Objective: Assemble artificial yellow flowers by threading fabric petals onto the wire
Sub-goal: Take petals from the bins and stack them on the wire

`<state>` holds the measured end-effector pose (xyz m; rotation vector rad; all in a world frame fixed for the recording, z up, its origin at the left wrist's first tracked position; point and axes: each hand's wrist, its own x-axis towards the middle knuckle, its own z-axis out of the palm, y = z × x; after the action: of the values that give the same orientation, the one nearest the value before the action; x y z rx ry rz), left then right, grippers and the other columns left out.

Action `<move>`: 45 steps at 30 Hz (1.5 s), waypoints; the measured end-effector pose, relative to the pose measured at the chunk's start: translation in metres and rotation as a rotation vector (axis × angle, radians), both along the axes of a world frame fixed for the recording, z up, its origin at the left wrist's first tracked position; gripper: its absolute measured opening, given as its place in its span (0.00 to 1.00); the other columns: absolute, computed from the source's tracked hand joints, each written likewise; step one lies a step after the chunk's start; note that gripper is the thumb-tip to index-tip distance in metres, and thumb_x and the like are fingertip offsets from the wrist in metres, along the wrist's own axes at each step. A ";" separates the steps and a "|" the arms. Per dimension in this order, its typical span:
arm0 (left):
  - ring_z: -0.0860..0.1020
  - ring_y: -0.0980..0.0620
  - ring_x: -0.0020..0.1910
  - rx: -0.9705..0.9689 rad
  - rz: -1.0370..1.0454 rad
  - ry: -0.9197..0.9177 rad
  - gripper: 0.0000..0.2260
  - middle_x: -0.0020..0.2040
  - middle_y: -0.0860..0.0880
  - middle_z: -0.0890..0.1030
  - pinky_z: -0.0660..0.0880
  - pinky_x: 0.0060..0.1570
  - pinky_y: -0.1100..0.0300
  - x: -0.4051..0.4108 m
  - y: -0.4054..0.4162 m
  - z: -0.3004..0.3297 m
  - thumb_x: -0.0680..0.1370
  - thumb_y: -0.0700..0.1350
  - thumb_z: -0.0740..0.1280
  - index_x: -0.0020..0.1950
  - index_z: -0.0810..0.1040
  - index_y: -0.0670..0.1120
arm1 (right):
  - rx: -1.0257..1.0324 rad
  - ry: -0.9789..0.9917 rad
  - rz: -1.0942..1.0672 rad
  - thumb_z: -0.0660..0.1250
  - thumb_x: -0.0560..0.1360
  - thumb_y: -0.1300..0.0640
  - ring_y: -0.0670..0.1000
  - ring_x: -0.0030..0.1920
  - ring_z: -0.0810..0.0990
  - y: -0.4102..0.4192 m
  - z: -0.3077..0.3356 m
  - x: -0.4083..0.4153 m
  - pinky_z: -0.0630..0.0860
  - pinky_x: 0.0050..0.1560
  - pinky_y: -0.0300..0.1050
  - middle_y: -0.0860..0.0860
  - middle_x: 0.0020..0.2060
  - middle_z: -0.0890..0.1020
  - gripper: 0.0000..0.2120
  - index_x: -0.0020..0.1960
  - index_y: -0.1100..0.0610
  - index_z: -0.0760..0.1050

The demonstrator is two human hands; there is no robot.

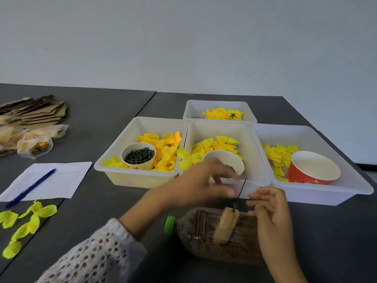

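Head view. Left hand (201, 181), lower centre of frame, reaches rightward over the front rim of the middle tray (219, 127); its fingers are extended and loosely spread, blurred, with the tips close to a thin dark wire (241, 187). Whether they touch the wire cannot be told. Right hand (269, 209), lower right, has its fingers curled inward toward the wire; a pinch on anything cannot be made out. The wire stands upright from a tan block (226, 225) fixed on a plastic bottle (206, 233) lying on its side, green cap (169, 225) to the left, at the near table (114, 111) edge.

Petals (214, 145) fill the middle tray around a white cup (224, 158) just behind the left hand. The left tray (114, 160) holds more petals and a cup of dark green pieces (139, 155). The right tray (350, 176) holds petals and a red cup (312, 170). A rear tray (219, 105), upper centre, holds finished flowers (223, 114). The four trays sit rim against rim.

Lower left: loose yellow-green petals (30, 221) on the table, near a lined sheet (67, 176) with a blue pen (30, 187) across it. Upper left: cardboard pieces (40, 111) and clear bags (34, 139). Bare tabletop lies between the sheet and the left tray, and to the left of the bottle.
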<state>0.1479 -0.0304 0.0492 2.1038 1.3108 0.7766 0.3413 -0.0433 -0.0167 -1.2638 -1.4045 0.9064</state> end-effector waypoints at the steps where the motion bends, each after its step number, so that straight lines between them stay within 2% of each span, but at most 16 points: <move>1: 0.78 0.57 0.48 0.059 0.074 -0.053 0.10 0.53 0.50 0.79 0.70 0.44 0.73 -0.016 0.006 0.008 0.77 0.46 0.72 0.58 0.81 0.50 | 0.003 0.006 -0.011 0.59 0.78 0.69 0.41 0.44 0.80 0.001 0.000 0.003 0.77 0.47 0.43 0.45 0.44 0.80 0.17 0.49 0.47 0.71; 3: 0.79 0.56 0.46 0.184 0.303 -0.034 0.08 0.52 0.52 0.79 0.74 0.47 0.65 -0.051 0.020 0.017 0.78 0.45 0.70 0.57 0.81 0.52 | 0.005 0.014 -0.038 0.59 0.78 0.70 0.41 0.43 0.80 0.002 0.001 0.008 0.76 0.44 0.42 0.45 0.42 0.81 0.16 0.48 0.48 0.73; 4: 0.79 0.54 0.47 0.202 0.435 0.052 0.08 0.52 0.51 0.79 0.76 0.50 0.58 -0.069 0.029 0.018 0.78 0.45 0.70 0.56 0.81 0.52 | 0.002 0.019 -0.051 0.59 0.78 0.70 0.41 0.42 0.80 0.002 0.001 0.010 0.76 0.43 0.42 0.46 0.42 0.81 0.16 0.46 0.49 0.73; 7: 0.75 0.45 0.59 0.027 0.705 0.479 0.12 0.58 0.46 0.76 0.74 0.58 0.48 -0.106 0.056 0.004 0.78 0.50 0.69 0.61 0.79 0.49 | -0.034 0.037 -0.068 0.59 0.78 0.71 0.45 0.42 0.81 0.000 0.001 0.013 0.74 0.41 0.41 0.47 0.40 0.81 0.15 0.44 0.52 0.75; 10: 0.67 0.40 0.67 -0.154 0.758 0.778 0.18 0.64 0.44 0.71 0.67 0.65 0.44 -0.120 0.074 -0.019 0.77 0.54 0.68 0.65 0.76 0.48 | -0.058 0.044 -0.072 0.59 0.77 0.71 0.46 0.42 0.81 -0.003 0.002 0.013 0.76 0.41 0.42 0.47 0.39 0.82 0.15 0.43 0.54 0.75; 13: 0.61 0.39 0.71 -0.202 0.708 0.881 0.23 0.69 0.44 0.68 0.60 0.69 0.38 -0.123 0.092 -0.038 0.76 0.61 0.67 0.67 0.76 0.50 | -0.079 0.035 -0.076 0.59 0.77 0.72 0.44 0.41 0.82 -0.004 0.002 0.016 0.76 0.40 0.42 0.45 0.38 0.82 0.15 0.43 0.54 0.76; 15: 0.61 0.40 0.72 -0.187 0.711 0.924 0.23 0.69 0.45 0.69 0.58 0.70 0.37 -0.121 0.100 -0.048 0.76 0.63 0.66 0.65 0.78 0.50 | -0.090 0.032 -0.087 0.60 0.76 0.73 0.46 0.42 0.81 -0.005 0.002 0.020 0.74 0.41 0.42 0.45 0.37 0.83 0.15 0.42 0.55 0.76; 17: 0.64 0.41 0.70 -0.128 0.740 0.940 0.19 0.67 0.46 0.72 0.59 0.69 0.40 -0.118 0.106 -0.056 0.77 0.61 0.66 0.61 0.80 0.51 | -0.089 0.024 -0.092 0.60 0.76 0.73 0.48 0.43 0.81 -0.005 0.003 0.024 0.73 0.41 0.42 0.46 0.37 0.83 0.15 0.42 0.56 0.76; 19: 0.68 0.43 0.66 -0.052 0.761 0.927 0.12 0.62 0.47 0.76 0.62 0.66 0.43 -0.116 0.108 -0.059 0.78 0.54 0.65 0.56 0.81 0.50 | -0.098 0.022 -0.095 0.60 0.75 0.74 0.50 0.43 0.81 -0.005 0.004 0.027 0.73 0.40 0.42 0.48 0.37 0.83 0.14 0.42 0.58 0.76; 22: 0.74 0.43 0.59 0.033 0.862 0.754 0.10 0.54 0.47 0.80 0.67 0.61 0.46 -0.119 0.105 -0.056 0.78 0.46 0.62 0.53 0.82 0.47 | -0.113 0.025 -0.102 0.59 0.75 0.75 0.52 0.43 0.81 -0.006 0.006 0.031 0.72 0.40 0.43 0.51 0.39 0.82 0.14 0.42 0.59 0.76; 26: 0.78 0.42 0.48 0.078 1.010 0.328 0.10 0.47 0.46 0.80 0.72 0.47 0.52 -0.132 0.099 -0.039 0.80 0.50 0.64 0.50 0.80 0.45 | -0.120 0.030 -0.118 0.58 0.75 0.76 0.54 0.43 0.80 -0.009 0.007 0.031 0.73 0.41 0.44 0.52 0.39 0.82 0.15 0.41 0.59 0.76; 29: 0.77 0.45 0.41 0.040 0.972 0.200 0.12 0.39 0.49 0.78 0.68 0.38 0.57 -0.143 0.094 -0.031 0.79 0.55 0.66 0.42 0.76 0.48 | -0.122 0.026 -0.114 0.58 0.75 0.76 0.54 0.43 0.80 -0.010 0.008 0.028 0.73 0.40 0.44 0.52 0.39 0.82 0.15 0.41 0.58 0.76; 31: 0.76 0.47 0.37 0.036 0.961 0.198 0.15 0.34 0.51 0.76 0.65 0.34 0.57 -0.146 0.090 -0.027 0.78 0.57 0.67 0.38 0.73 0.48 | -0.113 0.028 -0.110 0.58 0.76 0.75 0.53 0.43 0.80 -0.012 0.009 0.027 0.72 0.39 0.43 0.51 0.39 0.82 0.15 0.41 0.58 0.76; 37: 0.72 0.52 0.30 0.117 1.017 0.323 0.22 0.30 0.50 0.74 0.63 0.28 0.60 -0.152 0.074 -0.016 0.73 0.63 0.71 0.33 0.70 0.47 | -0.089 0.027 -0.103 0.58 0.76 0.75 0.52 0.42 0.80 -0.021 0.011 0.029 0.72 0.38 0.42 0.51 0.37 0.82 0.15 0.41 0.58 0.76; 43: 0.71 0.47 0.27 0.136 1.051 0.501 0.28 0.27 0.48 0.72 0.63 0.28 0.60 -0.148 0.059 0.006 0.71 0.68 0.68 0.28 0.68 0.44 | -0.105 0.022 -0.087 0.59 0.76 0.74 0.54 0.42 0.80 -0.027 0.011 0.032 0.71 0.38 0.43 0.53 0.38 0.81 0.14 0.41 0.59 0.76; 45: 0.71 0.45 0.27 0.154 1.056 0.496 0.29 0.27 0.47 0.71 0.63 0.28 0.60 -0.145 0.054 0.015 0.71 0.67 0.69 0.28 0.66 0.44 | -0.096 0.021 -0.088 0.59 0.76 0.74 0.55 0.43 0.80 -0.028 0.012 0.032 0.71 0.39 0.43 0.54 0.38 0.81 0.14 0.40 0.59 0.76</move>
<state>0.0026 0.0232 0.0641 1.6469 2.7856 0.7542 0.3737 -0.0716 -0.0048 -1.3738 -1.2913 0.9335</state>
